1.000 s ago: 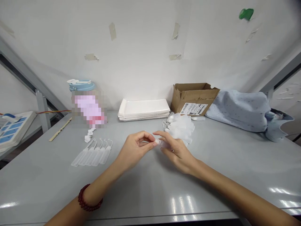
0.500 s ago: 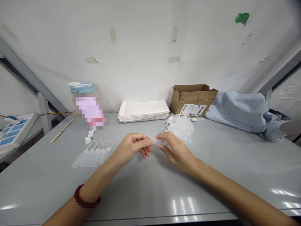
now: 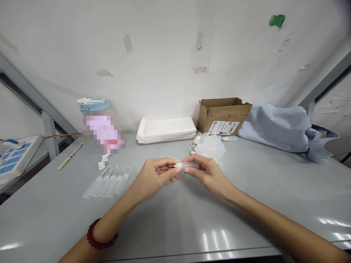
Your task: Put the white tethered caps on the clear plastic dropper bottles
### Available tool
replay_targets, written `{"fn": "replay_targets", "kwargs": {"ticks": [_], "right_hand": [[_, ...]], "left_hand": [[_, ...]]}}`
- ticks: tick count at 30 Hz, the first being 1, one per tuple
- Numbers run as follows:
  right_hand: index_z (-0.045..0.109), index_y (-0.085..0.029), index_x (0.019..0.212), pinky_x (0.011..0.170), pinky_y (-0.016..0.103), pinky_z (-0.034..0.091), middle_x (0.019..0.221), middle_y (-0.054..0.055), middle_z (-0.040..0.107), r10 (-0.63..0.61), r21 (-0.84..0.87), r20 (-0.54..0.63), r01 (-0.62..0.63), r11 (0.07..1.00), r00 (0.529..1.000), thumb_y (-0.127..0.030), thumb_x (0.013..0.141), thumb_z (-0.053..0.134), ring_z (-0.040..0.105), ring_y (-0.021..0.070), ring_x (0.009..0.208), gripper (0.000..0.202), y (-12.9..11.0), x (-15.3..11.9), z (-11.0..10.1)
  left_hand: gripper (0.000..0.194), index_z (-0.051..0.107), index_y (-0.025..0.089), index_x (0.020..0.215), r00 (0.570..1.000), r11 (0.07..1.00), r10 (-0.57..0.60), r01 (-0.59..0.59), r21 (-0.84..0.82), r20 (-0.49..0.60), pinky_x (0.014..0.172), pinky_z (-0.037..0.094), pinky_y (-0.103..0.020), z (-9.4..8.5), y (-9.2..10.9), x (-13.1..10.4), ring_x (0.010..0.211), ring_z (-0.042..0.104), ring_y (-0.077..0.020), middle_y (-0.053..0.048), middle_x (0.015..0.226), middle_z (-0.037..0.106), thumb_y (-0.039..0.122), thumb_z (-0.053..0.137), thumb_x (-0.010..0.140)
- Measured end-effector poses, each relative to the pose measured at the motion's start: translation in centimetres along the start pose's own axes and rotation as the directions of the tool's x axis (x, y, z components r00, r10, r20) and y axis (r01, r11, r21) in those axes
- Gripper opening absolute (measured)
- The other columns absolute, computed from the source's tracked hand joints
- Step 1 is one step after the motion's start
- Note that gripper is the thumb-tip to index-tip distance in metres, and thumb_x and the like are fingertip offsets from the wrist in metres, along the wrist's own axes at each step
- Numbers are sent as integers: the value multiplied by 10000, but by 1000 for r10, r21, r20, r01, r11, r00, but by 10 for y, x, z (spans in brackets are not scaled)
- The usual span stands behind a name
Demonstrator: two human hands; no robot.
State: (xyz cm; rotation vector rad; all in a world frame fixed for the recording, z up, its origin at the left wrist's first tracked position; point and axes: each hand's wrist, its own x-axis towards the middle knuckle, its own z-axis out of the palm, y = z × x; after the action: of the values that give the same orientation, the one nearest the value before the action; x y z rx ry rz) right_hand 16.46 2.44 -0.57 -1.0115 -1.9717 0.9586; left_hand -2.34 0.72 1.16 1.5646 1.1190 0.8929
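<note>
Between my hands lies a small translucent bottle [image 3: 193,166] with a white cap and a thin curved tube. My left hand [image 3: 156,176] pinches its cap end, and my right hand [image 3: 210,173] is closed round its body. To the left, several similar bottles [image 3: 109,185] with bent tubes lie side by side on the grey table [image 3: 164,226]. White caps [image 3: 102,165] lie just behind them. A heap of translucent bottles [image 3: 210,146] sits beyond my right hand, partly hidden by it.
A stack of white envelopes [image 3: 167,129] lies at the back middle, beside an open cardboard box [image 3: 225,115]. Blue cloth [image 3: 276,128] is at the back right. A blue-lidded container [image 3: 94,105], a wooden stick [image 3: 70,155] and a white-and-blue tray [image 3: 16,159] are at the left.
The bottle has turned so that its cap and thin tube show more clearly between my fingers. My hands have shifted slightly, both still holding it. The camera view has moved a little.
</note>
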Motion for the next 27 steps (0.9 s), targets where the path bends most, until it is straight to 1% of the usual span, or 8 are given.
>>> {"fn": "replay_targets", "kwargs": {"ticks": [3, 7, 11, 14, 18, 23, 25, 27], "right_hand": [[610, -173, 941, 574, 258, 440, 750, 24, 646, -150, -104, -76, 141, 984, 986, -239, 840, 583, 559, 141, 643, 124, 4, 0, 3], [565, -165, 1005, 616, 285, 457, 809, 64, 621, -412, -287, -107, 369, 884, 905, -189, 870, 530, 552, 163, 703, 141, 14, -2, 8], [539, -170, 1050, 629, 296, 460, 810, 74, 585, -474, -346, -58, 427, 835, 879, -215, 916, 450, 531, 176, 729, 166, 16, -4, 10], [562, -154, 1027, 600, 290, 431, 747, 62, 555, -425, -330, -17, 396, 857, 905, -250, 935, 401, 499, 171, 679, 209, 11, -5, 9], [613, -163, 952, 613, 266, 408, 788, 46, 617, -144, -49, 59, 147, 988, 988, -304, 936, 415, 533, 150, 702, 244, 2, -4, 5], [638, -147, 887, 560, 231, 394, 733, 6, 598, 142, 265, 236, -205, 942, 961, -367, 914, 452, 521, 112, 627, 290, -2, 1, -1], [639, -145, 884, 535, 225, 383, 709, 3, 585, 151, 234, 228, -204, 951, 962, -374, 913, 452, 506, 107, 601, 297, -3, 1, -2], [639, -155, 892, 538, 227, 383, 734, 14, 603, 84, 120, 172, -106, 987, 982, -364, 917, 447, 510, 114, 615, 285, -3, 1, -2]], "left_hand": [[255, 688, 136, 803, 999, 999, -28, 28, 19, 21, 613, 518, -254, -2, 1, 2, 622, 618, -137, -43, 729, 669, 360, 569, 832], [313, 644, 121, 733, 983, 988, -132, 141, -64, 124, 582, 514, -246, -4, -1, 4, 592, 617, -129, -42, 712, 647, 398, 547, 842], [326, 610, 120, 689, 978, 981, -131, 151, -117, 165, 534, 487, -228, -5, -4, 4, 528, 587, -107, -21, 653, 617, 397, 542, 848], [322, 607, 120, 676, 985, 989, -88, 104, -103, 145, 500, 470, -225, -4, -3, 2, 503, 567, -106, -16, 622, 603, 387, 546, 845], [242, 653, 128, 767, 998, 1000, -7, 5, 29, 69, 610, 497, -244, -1, -2, -1, 613, 606, -134, -29, 675, 632, 335, 551, 844], [188, 660, 148, 827, 984, 950, 179, -179, 254, 22, 659, 471, -234, 2, -7, -2, 698, 586, -141, -43, 766, 651, 273, 524, 860], [180, 655, 153, 849, 985, 950, 173, -173, 260, 26, 673, 471, -229, 1, -7, -1, 724, 589, -142, -43, 796, 657, 277, 525, 861], [185, 651, 159, 867, 992, 966, 124, -129, 222, 35, 704, 476, -228, -1, -6, 0, 763, 598, -145, -42, 832, 660, 299, 532, 859]]}}
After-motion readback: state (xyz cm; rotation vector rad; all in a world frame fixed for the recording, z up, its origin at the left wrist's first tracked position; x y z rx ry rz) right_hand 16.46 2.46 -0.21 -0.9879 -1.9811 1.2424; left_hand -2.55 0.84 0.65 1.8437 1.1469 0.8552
